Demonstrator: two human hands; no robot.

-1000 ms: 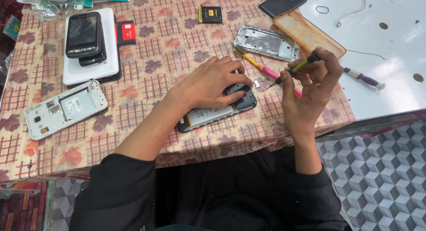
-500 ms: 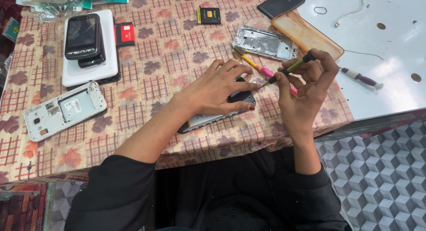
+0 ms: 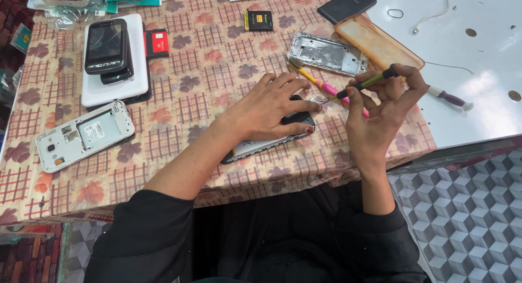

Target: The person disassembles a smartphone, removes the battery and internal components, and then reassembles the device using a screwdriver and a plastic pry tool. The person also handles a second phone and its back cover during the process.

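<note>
My left hand [image 3: 272, 106] lies flat on an opened dark phone [image 3: 255, 146] near the table's front edge, fingers spread and pressing it down. My right hand [image 3: 383, 106] grips a thin green-and-black screwdriver [image 3: 365, 84] between thumb and fingertips, its tip angled down toward the phone's upper right corner next to the left fingertips. A pink-and-yellow tool [image 3: 321, 86] lies on the cloth just behind the screwdriver tip.
A silver phone frame [image 3: 326, 53], an orange-rimmed case [image 3: 380, 42], a small battery [image 3: 258, 20] and a dark phone [image 3: 345, 4] lie behind. A white backless phone [image 3: 84, 136] and stacked phones [image 3: 109, 51] sit left. A purple-handled tool [image 3: 448, 98] rests on the white table.
My left hand has slid slightly along the phone and flattened. My right hand has kept the screwdriver and shifted a little, tip still near the phone's corner.
</note>
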